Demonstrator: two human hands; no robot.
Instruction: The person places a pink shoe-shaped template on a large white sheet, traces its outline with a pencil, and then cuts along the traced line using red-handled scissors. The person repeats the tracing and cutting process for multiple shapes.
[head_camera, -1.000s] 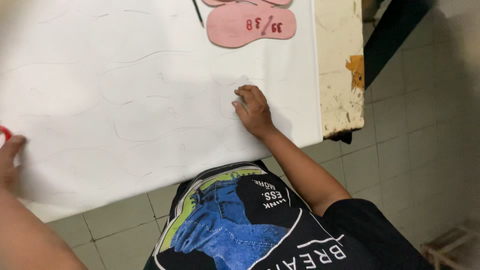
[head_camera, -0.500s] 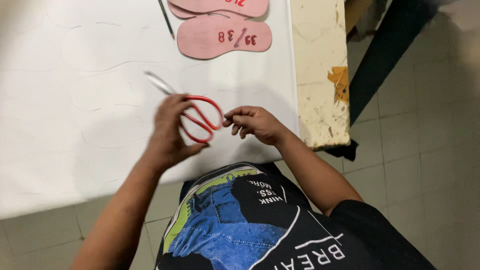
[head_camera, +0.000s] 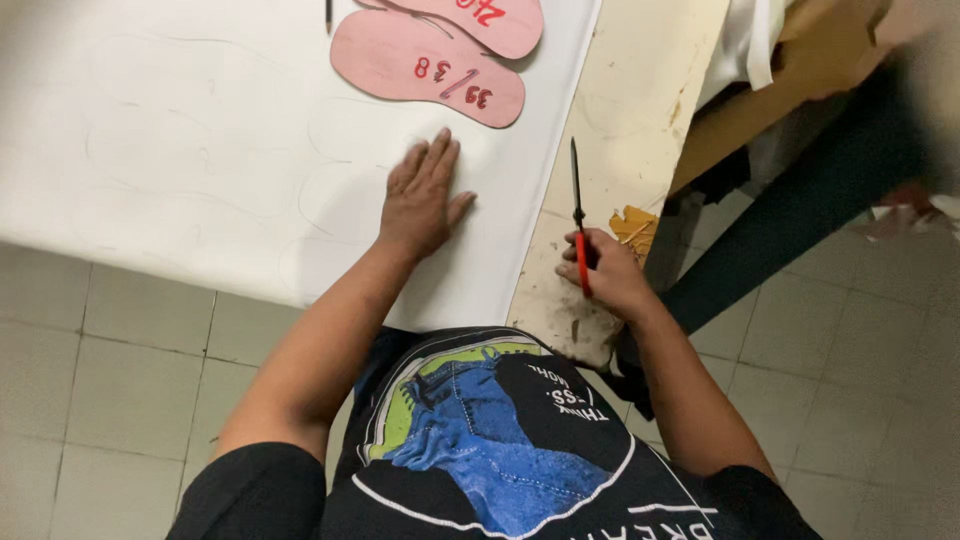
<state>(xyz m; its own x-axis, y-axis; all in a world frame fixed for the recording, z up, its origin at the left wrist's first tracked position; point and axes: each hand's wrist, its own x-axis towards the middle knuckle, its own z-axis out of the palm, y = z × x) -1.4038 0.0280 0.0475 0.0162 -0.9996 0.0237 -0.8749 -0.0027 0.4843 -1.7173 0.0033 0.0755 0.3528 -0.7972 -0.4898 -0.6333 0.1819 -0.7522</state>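
Head view: your left hand (head_camera: 422, 195) lies flat, fingers spread, on the white sheet (head_camera: 200, 150) covering the bench (head_camera: 640, 110). Your right hand (head_camera: 605, 275) grips red-handled scissors (head_camera: 578, 215), blades apparently closed, pointing away over the bench's bare edge. Two pink sole templates (head_camera: 425, 65) rest beyond.

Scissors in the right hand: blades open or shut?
Shut: the scissors show one thin dark line pointing up from the right hand, with no second blade splayed out.
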